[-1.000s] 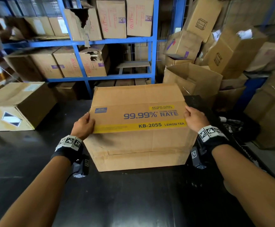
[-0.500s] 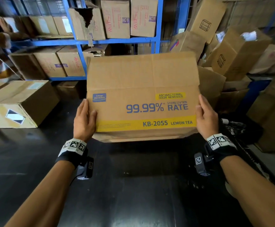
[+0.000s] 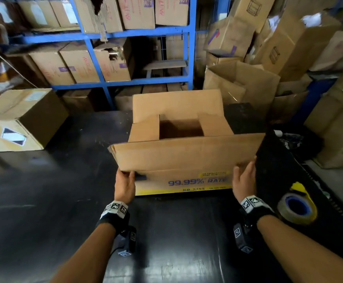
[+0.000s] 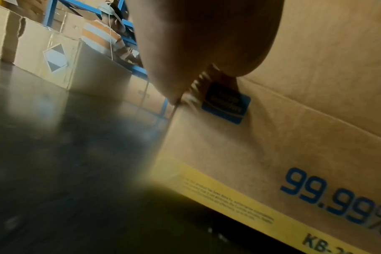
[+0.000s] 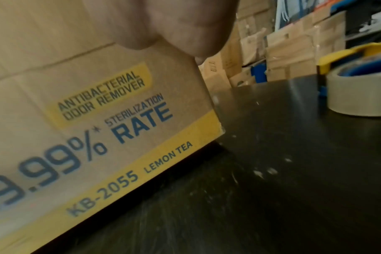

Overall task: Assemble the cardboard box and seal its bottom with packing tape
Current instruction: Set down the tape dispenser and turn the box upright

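The cardboard box (image 3: 187, 158), printed "99.99% RATE", stands on the black table (image 3: 44, 211) with its open end up. Its two side flaps are folded inward, the far flap stands up, and the near flap leans out towards me. My left hand (image 3: 125, 183) grips the near left corner under that flap, thumb on the printed face. My right hand (image 3: 244, 179) holds the near right corner the same way. The wrist views show the box's printed face (image 4: 272, 146) (image 5: 54, 77) behind the left palm (image 4: 202, 34) and right palm (image 5: 185, 22). A roll of packing tape in a yellow dispenser (image 3: 296, 208) (image 5: 359, 92) lies right of my right wrist.
A closed carton (image 3: 21, 119) sits on the table at the far left. Blue shelving (image 3: 129, 33) full of boxes stands behind. Stacked open cartons (image 3: 248, 82) crowd the right. The table's right edge (image 3: 309, 180) runs close to the tape.
The box, held up in the air with its printed face towards me half a second ago, now stands on the table, open end up. My hands slid down to its near corners.
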